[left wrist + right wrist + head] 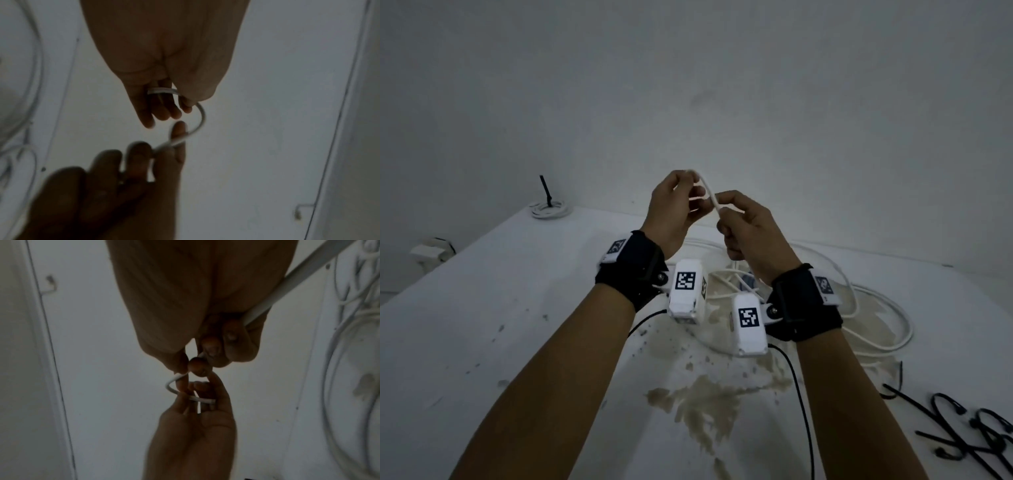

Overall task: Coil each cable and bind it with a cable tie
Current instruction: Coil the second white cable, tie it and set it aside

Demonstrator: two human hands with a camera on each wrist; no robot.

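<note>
Both hands hold the white cable (708,194) up over the table (524,308): the left hand (674,209) pinches its end, the right hand (748,228) curls round it just below. It looks light and springy, so I'd grip close to each bend.

Black wrist straps (640,270), white tagged camera boxes (686,291)

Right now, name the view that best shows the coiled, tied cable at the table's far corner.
Head view: the coiled cable lies whole by the wall, a black cable tie sticking up from it. The wrist views show only hands and loose cable; that coil is not identifiable.
</note>
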